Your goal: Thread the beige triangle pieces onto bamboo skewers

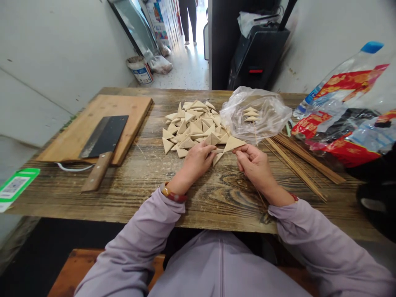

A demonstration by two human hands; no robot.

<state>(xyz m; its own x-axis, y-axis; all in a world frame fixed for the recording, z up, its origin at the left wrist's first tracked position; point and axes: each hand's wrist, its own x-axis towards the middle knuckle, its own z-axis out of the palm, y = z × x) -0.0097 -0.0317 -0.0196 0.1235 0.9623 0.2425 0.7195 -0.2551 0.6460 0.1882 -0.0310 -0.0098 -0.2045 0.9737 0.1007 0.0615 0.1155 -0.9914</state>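
Observation:
A heap of beige triangular pieces, which look like tofu slices, lies on the wooden table. At its near edge is my left hand, fingers curled together, with a small triangle beside the fingertips. Whatever those fingers may grip is hidden. My right hand pinches the right corner of a larger triangular slice. Beyond it, on a clear plastic bag, rest a few triangles threaded on a thin stick. Bamboo skewers lie loose to the right of my right hand.
On the left, a cleaver rests on a wooden cutting board, its handle overhanging the near side. Packaging and a plastic bottle crowd the right. A green-edged QR card sits at the left edge. A person stands beyond the table.

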